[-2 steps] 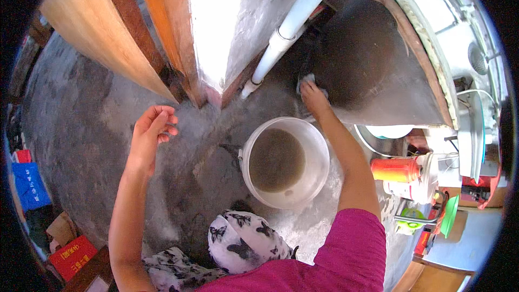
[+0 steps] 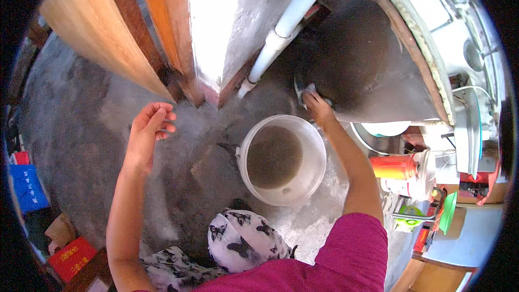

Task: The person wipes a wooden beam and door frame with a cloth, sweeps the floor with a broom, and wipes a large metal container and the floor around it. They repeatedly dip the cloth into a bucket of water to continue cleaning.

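My right hand (image 2: 318,105) reaches past the bucket to the dark floor by the white pipe. Its fingers are closed on a small pale cloth (image 2: 310,87), partly hidden by the hand. Between my arms stands a white plastic bucket (image 2: 312,184) with murky brownish water (image 2: 274,157) in it. To the left, my left hand (image 2: 150,127) hovers over the concrete floor, loosely curled, with nothing in it and its fingers a little apart.
A wall corner with wooden door edges (image 2: 173,27) and a white drainpipe (image 2: 277,39) rises ahead. At right are an orange-red container (image 2: 393,167), a white basin (image 2: 385,128) and a green item (image 2: 447,212). Blue and red boxes (image 2: 73,259) lie at the left edge.
My right hand with the cloth has shifted slightly right and toward me. The whole view has moved a little; my left hand keeps its pose.
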A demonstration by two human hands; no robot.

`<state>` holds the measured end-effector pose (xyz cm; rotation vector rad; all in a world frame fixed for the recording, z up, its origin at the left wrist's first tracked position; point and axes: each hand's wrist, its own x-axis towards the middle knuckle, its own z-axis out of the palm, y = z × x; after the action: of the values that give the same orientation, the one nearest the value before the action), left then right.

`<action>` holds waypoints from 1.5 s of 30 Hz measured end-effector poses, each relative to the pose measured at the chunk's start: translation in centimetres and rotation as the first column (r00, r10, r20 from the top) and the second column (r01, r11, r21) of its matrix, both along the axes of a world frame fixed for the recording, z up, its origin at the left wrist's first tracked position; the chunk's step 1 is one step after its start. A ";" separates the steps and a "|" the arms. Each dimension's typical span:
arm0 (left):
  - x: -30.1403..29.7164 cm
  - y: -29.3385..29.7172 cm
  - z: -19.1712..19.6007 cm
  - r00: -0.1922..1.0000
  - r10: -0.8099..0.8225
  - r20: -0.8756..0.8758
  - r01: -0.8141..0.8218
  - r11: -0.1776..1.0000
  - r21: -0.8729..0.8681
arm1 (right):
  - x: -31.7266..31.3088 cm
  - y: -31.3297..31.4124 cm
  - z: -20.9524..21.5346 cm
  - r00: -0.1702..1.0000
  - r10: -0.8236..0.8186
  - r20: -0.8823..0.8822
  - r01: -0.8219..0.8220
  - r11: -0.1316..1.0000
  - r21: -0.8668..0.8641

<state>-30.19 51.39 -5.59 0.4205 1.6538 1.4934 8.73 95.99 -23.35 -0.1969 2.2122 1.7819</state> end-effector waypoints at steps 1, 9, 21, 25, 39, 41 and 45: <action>-0.1 -0.3 0.2 1.000 0.004 -0.003 -0.004 1.000 0.004 | 2.0 -1.1 0.9 0.999 0.038 -0.005 -0.038 0.998 -0.059; 0.6 0.9 0.0 0.999 -0.025 0.042 0.023 0.999 0.036 | 9.2 -5.4 21.5 0.742 -0.323 -0.587 0.045 0.898 -0.437; 2.3 1.0 -0.7 0.999 -0.047 0.005 0.047 0.999 0.003 | -19.1 -2.7 32.0 0.598 -0.036 -0.801 -0.004 0.999 -0.048; 2.9 1.2 0.0 0.997 -0.067 0.023 0.067 0.997 0.034 | -21.6 -1.7 32.9 0.696 -0.226 -0.681 0.199 0.973 -0.118; 4.9 2.0 -2.5 0.945 -0.310 -0.104 0.322 0.936 0.143 | 8.5 -9.4 32.8 0.712 -0.031 -0.702 -0.173 0.961 -0.218; 5.6 2.3 -4.8 0.916 -0.343 -0.208 0.384 0.900 0.206 | 10.9 -9.4 33.7 0.761 -0.084 -0.643 -0.103 0.964 -0.247; 10.4 3.9 -10.0 0.715 -0.300 -0.631 0.452 0.888 0.090 | 7.9 -10.8 34.1 0.781 -0.228 -0.582 0.044 0.949 -0.312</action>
<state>-19.80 55.26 -15.60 1.4185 1.7018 1.3058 16.58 85.22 10.71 0.5659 2.8312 1.5854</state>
